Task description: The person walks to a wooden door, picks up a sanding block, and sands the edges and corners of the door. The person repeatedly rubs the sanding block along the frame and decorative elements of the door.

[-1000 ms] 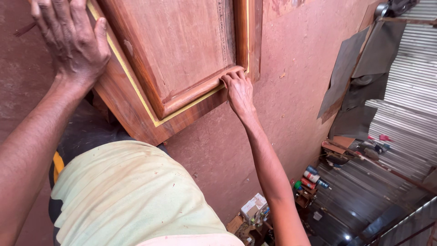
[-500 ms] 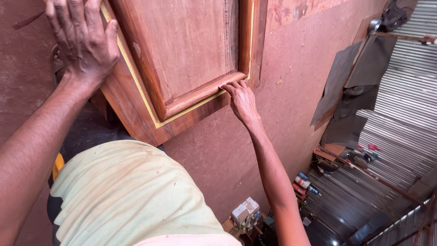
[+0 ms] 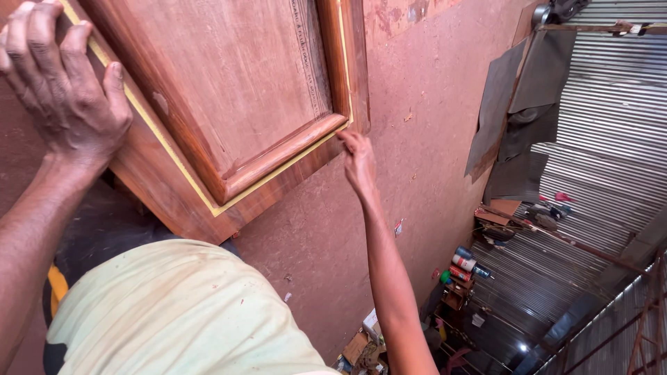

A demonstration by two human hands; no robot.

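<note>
Since the frame half a second back, the view has swung: the wooden door panel [image 3: 229, 104] now fills more of the upper left of the frame, and the right hand [image 3: 358, 156] sits lower and further right along the panel's lower edge, near its corner. The left hand [image 3: 59, 83] has shifted toward the far upper left.

Left hand: fingers spread and curled over the panel's left edge, gripping the frame; fingertips are hidden behind the wood and partly cut by the top border. Right hand: fingers extended, nearly flat, tips touching the yellow strip [image 3: 278, 173] that runs between the raised moulding and the outer frame; nothing enclosed in it. Whether it presses or only rests cannot be told.

Panel is tilted, its top cut off by the upper border. Its lower left corner overlaps the pale green shirt [image 3: 174, 305]. What carries the panel from beneath is hidden.

Behind it a reddish-brown board surface [image 3: 417, 139] spans the centre, bare to the right of the right hand. At far right, corrugated metal sheeting [image 3: 604, 104]; at lower right, small cans and boxes [image 3: 462, 267], too small to identify.
</note>
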